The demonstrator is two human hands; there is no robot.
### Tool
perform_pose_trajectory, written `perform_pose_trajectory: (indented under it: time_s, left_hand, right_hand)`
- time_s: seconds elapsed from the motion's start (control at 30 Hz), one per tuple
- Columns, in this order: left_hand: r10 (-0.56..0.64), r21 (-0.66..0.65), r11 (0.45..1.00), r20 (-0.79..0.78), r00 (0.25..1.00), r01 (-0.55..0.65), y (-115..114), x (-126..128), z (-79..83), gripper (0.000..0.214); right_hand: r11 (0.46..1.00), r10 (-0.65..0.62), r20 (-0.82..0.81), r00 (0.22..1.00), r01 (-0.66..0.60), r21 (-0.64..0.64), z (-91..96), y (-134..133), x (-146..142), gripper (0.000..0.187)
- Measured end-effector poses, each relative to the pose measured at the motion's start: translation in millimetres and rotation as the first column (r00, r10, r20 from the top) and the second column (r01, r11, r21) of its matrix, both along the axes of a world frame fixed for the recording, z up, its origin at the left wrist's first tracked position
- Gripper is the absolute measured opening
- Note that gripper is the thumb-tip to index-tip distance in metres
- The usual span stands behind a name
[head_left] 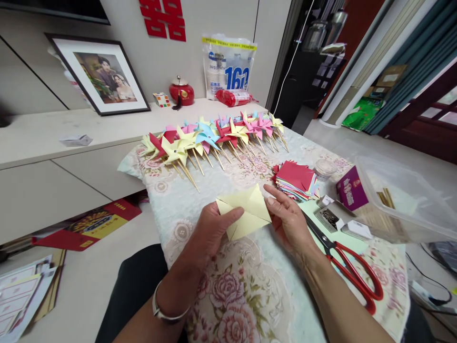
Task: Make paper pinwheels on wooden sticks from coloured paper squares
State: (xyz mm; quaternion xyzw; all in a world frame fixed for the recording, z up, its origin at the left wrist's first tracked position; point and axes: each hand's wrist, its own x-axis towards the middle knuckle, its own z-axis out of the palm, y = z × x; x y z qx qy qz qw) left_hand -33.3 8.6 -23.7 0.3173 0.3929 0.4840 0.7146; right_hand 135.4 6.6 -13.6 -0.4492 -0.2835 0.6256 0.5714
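A pale yellow paper square (pixel 252 202) with cut lines running in from its corners is held above the table, tilted toward me. My left hand (pixel 209 231) is closed on its left side, thumb lying across the front. At the right edge of the paper is my right hand (pixel 291 221), its thumb and fingers closed about the corner; the fingertips behind the sheet are hidden. Red-handled scissors (pixel 337 250) lie beside my right forearm. Beyond my right hand sits a stack of coloured paper squares (pixel 294 176), red on top. Paper pinwheels on sticks (pixel 207 136) lie in rows across the table's far side.
A floral tablecloth (pixel 232 295) covers the table. To the right are a small open box of pins (pixel 330 216), a clear plastic bin (pixel 410 205) with sticks, and a round clear container (pixel 324 167). Behind stands a white cabinet (pixel 117 126) with a framed photo (pixel 103 78).
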Motion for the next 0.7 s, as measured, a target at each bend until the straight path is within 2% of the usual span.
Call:
perform_pose_trajectory:
  time_s: [0.13, 0.3, 0.5, 0.7]
  left_hand:
    - [0.084, 0.036, 0.996, 0.01, 0.996, -0.085, 3.1, -1.2, -2.0, 0.039]
    - [0.138, 0.021, 0.99, 0.033, 0.99, -0.139, 5.1, -3.0, -2.9, 0.04]
    - [0.176, 0.026, 0.984, 0.051, 0.983, -0.178, 5.2, -2.6, -1.0, 0.037]
    - [0.175, -0.006, 0.985, 0.076, 0.982, -0.175, 4.6, -0.2, 2.4, 0.039]
  right_hand:
    - [1.0, 0.003, -0.024, 1.0, -0.003, -0.012, 0.4, 1.1, 0.1, 0.059]
    - [1.0, 0.008, -0.018, 1.0, -0.008, 0.002, 0.3, 1.2, 0.6, 0.053]
    - [0.997, 0.07, 0.042, 0.997, -0.07, 0.01, -1.1, -2.0, -1.3, 0.061]
    - [0.986, 0.162, 0.095, 0.982, -0.157, -0.058, -1.7, -6.0, -10.0, 0.081]
